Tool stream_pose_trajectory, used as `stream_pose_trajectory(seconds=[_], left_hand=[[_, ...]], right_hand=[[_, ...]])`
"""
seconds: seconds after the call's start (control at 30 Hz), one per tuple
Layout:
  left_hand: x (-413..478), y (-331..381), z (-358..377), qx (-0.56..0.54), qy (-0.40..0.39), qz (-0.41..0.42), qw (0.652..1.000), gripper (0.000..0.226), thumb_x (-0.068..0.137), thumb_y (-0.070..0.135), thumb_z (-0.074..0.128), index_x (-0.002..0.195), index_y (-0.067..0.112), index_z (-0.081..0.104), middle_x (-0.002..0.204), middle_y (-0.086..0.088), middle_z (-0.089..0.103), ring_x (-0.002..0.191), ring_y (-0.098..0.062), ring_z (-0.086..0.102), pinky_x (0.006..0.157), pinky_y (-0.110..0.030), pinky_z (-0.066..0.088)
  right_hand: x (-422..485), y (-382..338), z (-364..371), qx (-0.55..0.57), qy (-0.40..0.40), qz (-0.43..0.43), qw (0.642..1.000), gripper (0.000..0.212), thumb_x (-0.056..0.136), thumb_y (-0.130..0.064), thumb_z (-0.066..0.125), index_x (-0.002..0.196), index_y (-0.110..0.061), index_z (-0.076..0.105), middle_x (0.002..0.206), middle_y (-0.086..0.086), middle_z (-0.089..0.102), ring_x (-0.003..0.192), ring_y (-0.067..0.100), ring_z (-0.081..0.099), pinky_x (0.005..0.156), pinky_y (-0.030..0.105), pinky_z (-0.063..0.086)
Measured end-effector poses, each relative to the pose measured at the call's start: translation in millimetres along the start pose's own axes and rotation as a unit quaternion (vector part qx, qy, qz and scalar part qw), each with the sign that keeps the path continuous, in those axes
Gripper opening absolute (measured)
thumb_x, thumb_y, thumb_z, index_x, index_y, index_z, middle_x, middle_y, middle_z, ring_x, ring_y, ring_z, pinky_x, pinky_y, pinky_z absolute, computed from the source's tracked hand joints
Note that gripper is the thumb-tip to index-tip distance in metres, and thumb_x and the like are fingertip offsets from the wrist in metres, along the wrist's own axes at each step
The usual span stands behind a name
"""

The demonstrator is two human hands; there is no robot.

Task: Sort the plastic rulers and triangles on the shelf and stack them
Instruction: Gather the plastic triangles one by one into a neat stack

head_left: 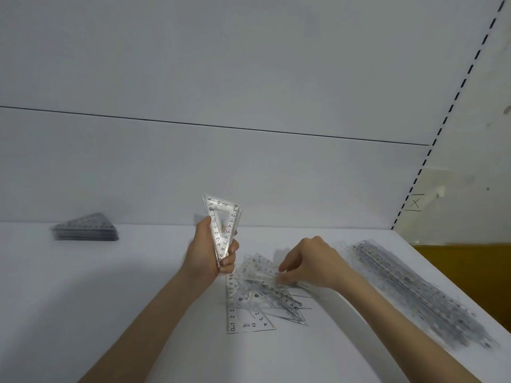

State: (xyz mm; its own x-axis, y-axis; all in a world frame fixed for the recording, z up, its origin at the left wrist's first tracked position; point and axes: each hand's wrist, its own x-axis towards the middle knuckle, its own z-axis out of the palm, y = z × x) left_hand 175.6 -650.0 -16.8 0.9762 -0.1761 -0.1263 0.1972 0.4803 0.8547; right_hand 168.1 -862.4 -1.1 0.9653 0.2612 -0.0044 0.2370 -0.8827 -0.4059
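Left hand [206,251] clamps a few clear triangles [222,226] upright. Right hand [309,262] pinches one triangle off mid-shelf [110,299] loose pile [254,299]. Triangle stack [85,229] back-left, ruler row [420,294] right edge; counts unreadable.

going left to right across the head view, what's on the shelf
stack of triangles → left hand holding upright triangles → loose pile of triangles → right hand → long stack of rulers

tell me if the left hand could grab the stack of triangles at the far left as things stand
Probably not yet: the left hand is already closed around a bunch of upright triangles. The shelf between it and the stacked triangles is bare, so only the full grip hinders it.
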Motion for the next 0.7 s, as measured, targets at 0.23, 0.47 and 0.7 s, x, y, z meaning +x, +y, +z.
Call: stream_pose_trajectory(seconds=[0.23, 0.47, 0.7], left_hand=[[0, -1, -2, 0.008, 0.038, 0.027, 0.999, 0.044, 0.095, 0.047, 0.025, 0.085, 0.01, 0.047, 0.054, -0.005, 0.046, 0.036, -0.014, 0.031, 0.041, -0.015, 0.024], [-6, -5, 9, 0.034, 0.004, 0.029, 0.999, 0.043, 0.096, 0.043, 0.026, 0.088, 0.011, 0.054, 0.061, -0.008, 0.051, 0.042, -0.018, 0.036, 0.043, -0.019, 0.027], [-9, -4, 11, 0.048, -0.016, 0.044, 0.998, 0.044, 0.094, 0.041, 0.025, 0.077, 0.012, 0.053, 0.062, -0.009, 0.042, 0.046, -0.017, 0.036, 0.045, -0.024, 0.032]], right_hand=[[-8, -5, -14, 0.12, 0.197, -0.008, 0.973, 0.014, 0.084, -0.018, 0.069, 0.072, -0.018, 0.075, 0.056, -0.006, 0.066, 0.058, 0.013, 0.063, 0.057, 0.025, 0.05], [-3, -60, -9, 0.546, 0.038, 0.012, 0.837, 0.004, 0.081, 0.003, 0.07, 0.08, -0.001, 0.069, 0.071, 0.015, 0.07, 0.062, 0.021, 0.069, 0.06, 0.024, 0.056], [16, -75, 17, 0.431, 0.112, 0.045, 0.894, 0.006, 0.081, -0.016, 0.075, 0.077, -0.014, 0.07, 0.065, -0.004, 0.068, 0.067, 0.006, 0.062, 0.058, 0.015, 0.045]])
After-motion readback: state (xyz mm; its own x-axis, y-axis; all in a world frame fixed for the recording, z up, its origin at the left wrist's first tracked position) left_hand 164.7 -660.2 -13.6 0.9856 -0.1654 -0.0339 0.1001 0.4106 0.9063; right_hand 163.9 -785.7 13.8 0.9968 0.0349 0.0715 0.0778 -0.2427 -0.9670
